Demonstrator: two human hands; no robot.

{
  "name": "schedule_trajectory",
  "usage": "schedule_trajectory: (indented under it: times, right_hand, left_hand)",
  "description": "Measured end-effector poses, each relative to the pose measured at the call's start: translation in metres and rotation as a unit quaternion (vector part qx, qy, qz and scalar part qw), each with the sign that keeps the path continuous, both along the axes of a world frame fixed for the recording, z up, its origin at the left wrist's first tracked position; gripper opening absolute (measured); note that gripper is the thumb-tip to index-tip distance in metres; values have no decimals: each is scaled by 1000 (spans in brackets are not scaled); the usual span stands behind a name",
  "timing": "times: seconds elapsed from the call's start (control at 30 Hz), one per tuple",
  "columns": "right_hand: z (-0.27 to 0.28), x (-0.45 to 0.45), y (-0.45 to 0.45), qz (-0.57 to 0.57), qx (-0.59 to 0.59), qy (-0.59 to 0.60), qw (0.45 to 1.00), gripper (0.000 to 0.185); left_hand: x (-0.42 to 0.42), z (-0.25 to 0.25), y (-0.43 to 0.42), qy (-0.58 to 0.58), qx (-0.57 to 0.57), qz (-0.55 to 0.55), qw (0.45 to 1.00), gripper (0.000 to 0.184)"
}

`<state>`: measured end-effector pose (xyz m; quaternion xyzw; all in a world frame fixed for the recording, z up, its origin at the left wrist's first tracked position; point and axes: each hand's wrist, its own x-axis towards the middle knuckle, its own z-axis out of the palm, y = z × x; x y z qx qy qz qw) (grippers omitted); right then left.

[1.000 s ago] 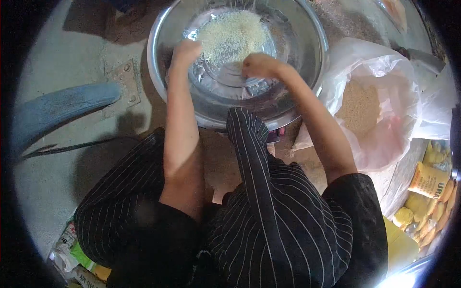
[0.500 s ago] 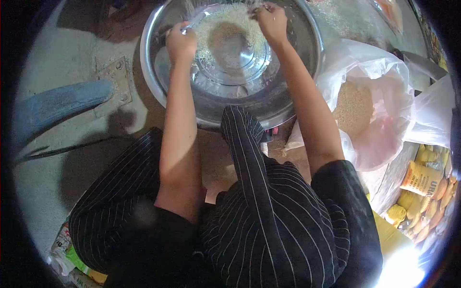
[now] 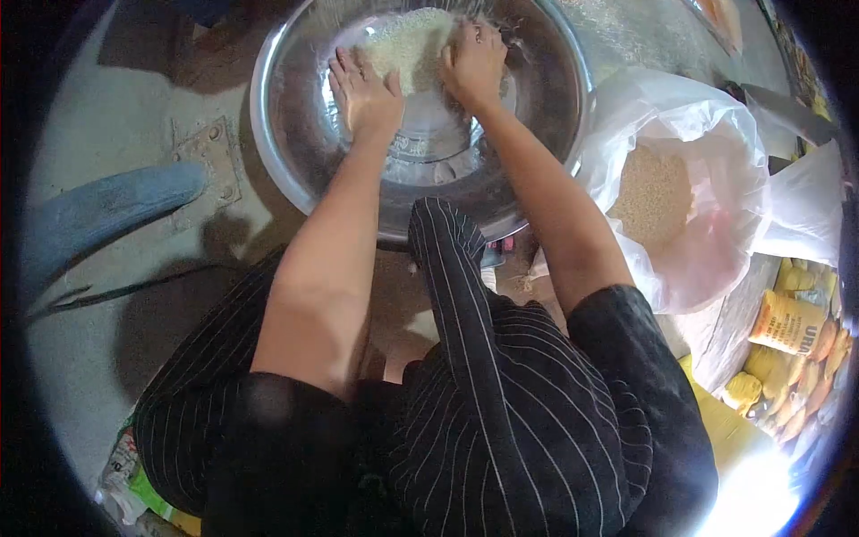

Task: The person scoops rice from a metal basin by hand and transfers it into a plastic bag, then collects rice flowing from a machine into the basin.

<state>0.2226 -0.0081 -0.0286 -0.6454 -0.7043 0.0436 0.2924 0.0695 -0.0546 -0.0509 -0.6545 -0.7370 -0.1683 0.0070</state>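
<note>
A wide, shiny metal basin (image 3: pixel 261 116) stands in front of me with pale rice-like grains (image 3: pixel 407 49) heaped toward its far side. My left hand (image 3: pixel 369 100) lies at the left edge of the grains, palm down, its fingers and thumb spread. On the right edge of the heap, my right hand (image 3: pixel 476 67) has bent fingers and a thumb held apart. Its fingertips are partly blurred, and I see nothing held in it. Water or wet shine shows on the basin's bottom.
Right of the basin, an open white plastic sack (image 3: pixel 738 228) holds brownish grain (image 3: pixel 651 197). A blue curved tube (image 3: pixel 116 206) ends at a metal plate on the floor at left. Yellow packets (image 3: pixel 787 322) lie at lower right. A striped dark cloth (image 3: pixel 510 403) covers my lap.
Both hands were raised and closed, with grains scattering around them. Now they are lower over the heap, the left one opened flat and moved right, the right one shifted slightly left and down.
</note>
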Motion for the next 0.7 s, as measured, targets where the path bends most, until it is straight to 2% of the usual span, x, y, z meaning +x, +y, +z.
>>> schedule_trajectory:
  times: [0.03,0.07,0.1,0.13,0.17,0.2,0.27,0.3,0.33,0.37,0.4,0.43,0.47,0.5,0.53,0.57,0.6,0.63,0.67,0.7]
  right_hand:
    - [-8,7,6,-47,105,-83,990,47]
    - [-15,13,10,-46,103,-85,990,47]
    - [-21,18,13,13,97,-49,994,50]
    - [-27,20,19,70,91,-12,993,52]
    - [-31,16,27,68,66,3,995,54]
    - [-33,14,28,69,63,-3,996,54]
    - [-34,10,31,129,53,-104,985,52]
    - [-34,7,32,168,83,-70,980,49]
    - [-37,-1,28,166,82,-69,980,49]
    - [-45,-11,25,139,13,19,990,47]
    - [-31,-21,18,112,-56,107,986,46]
    - [-14,-26,15,60,-153,195,967,46]
    - [-3,-32,8,61,-151,197,967,46]
    - [2,-39,3,2,-206,305,930,44]
    - [7,-48,1,-58,-258,408,874,43]
    - [-32,-60,2,-17,-20,330,944,38]
    - [-32,-62,6,-18,-18,332,943,38]
    - [-32,-64,9,-70,-58,556,826,37]
    - [-30,-66,12,-115,-92,743,653,37]
    - [-29,-69,14,-84,-71,841,530,32]
  left_hand:
    - [3,1,12,-34,-11,-17,999,66]
    - [5,-2,21,-67,-24,-32,997,66]
    - [4,-6,31,-67,-27,-31,997,66]
    - [3,-11,43,-45,-4,-62,997,65]
    - [5,-15,47,-26,19,-93,995,64]
    - [6,-15,47,-32,17,-93,995,64]
    - [11,-12,52,-118,8,-120,986,56]
    - [15,-8,50,-121,6,-123,985,56]
    - [17,-5,47,-174,-22,-121,977,52]
    - [18,0,45,-226,-50,-117,966,50]
    - [18,4,44,-276,-76,-112,952,49]
    - [21,9,46,-274,-74,-111,952,49]
    - [26,14,49,-390,-82,-27,917,48]
    - [28,12,53,-499,-88,55,860,50]
    - [28,5,61,-497,-88,53,862,50]
    - [30,-17,74,-674,-32,91,733,53]
    - [30,-29,81,-815,25,125,565,58]
    - [37,-4,67,-831,61,98,545,63]
    - [36,-3,70,-829,61,96,547,63]
    - [35,-1,73,-846,36,112,520,65]
